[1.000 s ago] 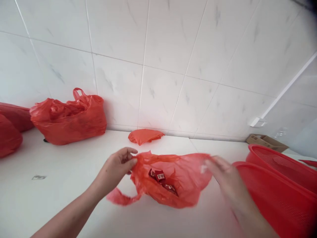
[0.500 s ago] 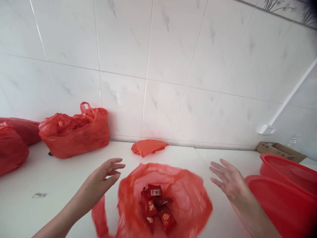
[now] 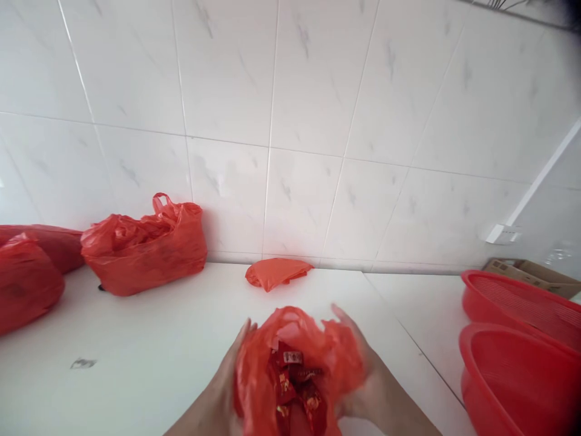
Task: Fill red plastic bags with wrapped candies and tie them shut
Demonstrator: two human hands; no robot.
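Note:
A thin red plastic bag [image 3: 290,357] sits on the white counter [image 3: 149,345] just in front of me, its mouth gathered upward. Several small red wrapped packets [image 3: 293,378] show inside it. My left hand [image 3: 222,393] presses against the bag's left side, fingers wrapped round the plastic. My right hand [image 3: 363,381] cups the right side, fingertips reaching over the top edge. Both hands squeeze the bag together between them.
A full red bag [image 3: 145,248] stands at the back left by the tiled wall, with two more red bags [image 3: 27,272] at the far left. A folded red bag [image 3: 276,272] lies at the back. Red mesh baskets [image 3: 521,357] and a cardboard box [image 3: 531,272] are right.
My hands were open and apart on either side of the spread bag. They have closed in and gathered the bag between them, narrowing its mouth.

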